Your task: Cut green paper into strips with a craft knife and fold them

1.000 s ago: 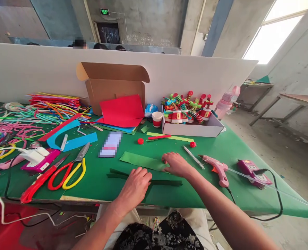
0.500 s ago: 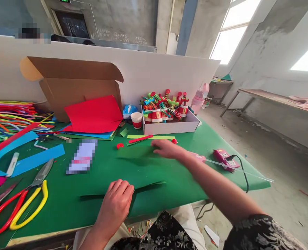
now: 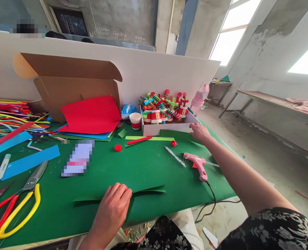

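My left hand (image 3: 114, 205) is closed on a long dark green paper strip (image 3: 148, 190) near the table's front edge. At the far right of the table, my right hand (image 3: 200, 132) has its fingers bent round the end of a green paper sheet (image 3: 173, 134), which lies in front of the white box (image 3: 154, 130). A pink glue gun (image 3: 197, 162) and a white pen (image 3: 175, 156) rest below that hand. Two red rolls, one left (image 3: 118, 148) and one right (image 3: 173, 143), lie near a red strip (image 3: 139, 140).
Scissors with red and yellow handles (image 3: 34, 205) lie at the left, by blue paper (image 3: 34, 161). Behind are an open cardboard box (image 3: 76, 86), red paper (image 3: 91, 114), paper cups (image 3: 135, 121), a pink bottle (image 3: 198, 100) and a white partition (image 3: 133, 69).
My right hand has moved right and away from me with the green sheet, uncovering the glue gun and pen. The pink box-like item at the right edge no longer shows. My left hand keeps its grip.
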Demonstrator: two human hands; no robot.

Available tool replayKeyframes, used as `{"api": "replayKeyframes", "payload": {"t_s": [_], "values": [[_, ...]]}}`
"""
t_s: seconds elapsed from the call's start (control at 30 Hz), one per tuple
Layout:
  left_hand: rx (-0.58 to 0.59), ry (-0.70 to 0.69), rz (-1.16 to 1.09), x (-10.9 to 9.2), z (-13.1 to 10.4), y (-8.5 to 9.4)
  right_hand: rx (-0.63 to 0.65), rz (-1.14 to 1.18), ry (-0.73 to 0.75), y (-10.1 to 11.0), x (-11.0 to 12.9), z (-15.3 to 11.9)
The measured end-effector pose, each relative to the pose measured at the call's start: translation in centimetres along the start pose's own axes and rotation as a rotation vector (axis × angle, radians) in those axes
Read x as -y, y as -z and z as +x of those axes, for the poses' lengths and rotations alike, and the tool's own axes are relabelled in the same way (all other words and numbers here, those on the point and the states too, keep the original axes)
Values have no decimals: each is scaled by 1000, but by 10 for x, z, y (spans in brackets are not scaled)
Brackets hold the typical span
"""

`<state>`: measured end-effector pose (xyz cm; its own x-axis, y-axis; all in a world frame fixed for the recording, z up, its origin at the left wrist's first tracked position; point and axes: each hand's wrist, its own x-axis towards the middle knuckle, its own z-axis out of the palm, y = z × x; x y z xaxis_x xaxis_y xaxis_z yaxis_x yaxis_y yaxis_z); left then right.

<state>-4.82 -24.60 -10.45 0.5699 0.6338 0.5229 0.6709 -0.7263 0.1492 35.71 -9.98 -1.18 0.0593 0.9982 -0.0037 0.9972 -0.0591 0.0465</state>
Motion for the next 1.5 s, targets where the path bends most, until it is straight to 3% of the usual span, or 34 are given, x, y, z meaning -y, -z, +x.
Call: {"api": "replayKeyframes", "payload": {"t_s": [0.2, 0.33, 0.47, 0.67, 0.77, 0.87, 1.07, 1.2, 1.37, 1.5], "values": [[-2, -2, 5, 0, 1, 1, 86, 143, 358, -26, 45, -13], [12, -1, 21, 1, 1, 1, 81, 169, 418, -35, 58, -10], [4, -5, 14, 1, 1, 1, -1, 182, 358, -29, 36, -5], [-44, -34, -10, 2, 1, 1, -136, 101, 38, -3, -48, -5], [-65, -49, -13, 3, 2, 0, -141, 51, -108, 5, -88, -3], [-77, -54, -16, 4, 3, -1, -117, 32, -202, 4, -112, 4], [-83, -72, -16, 3, 6, 1, -14, 121, -261, -23, -115, 24], [-81, -68, -11, 3, 6, 1, -26, 210, -264, -32, -109, 30], [-52, -60, -6, 3, 5, 1, -107, 271, -290, -11, -110, 14], [-33, -37, -12, 3, 3, 2, -156, 295, -274, 17, -96, -18]]}}
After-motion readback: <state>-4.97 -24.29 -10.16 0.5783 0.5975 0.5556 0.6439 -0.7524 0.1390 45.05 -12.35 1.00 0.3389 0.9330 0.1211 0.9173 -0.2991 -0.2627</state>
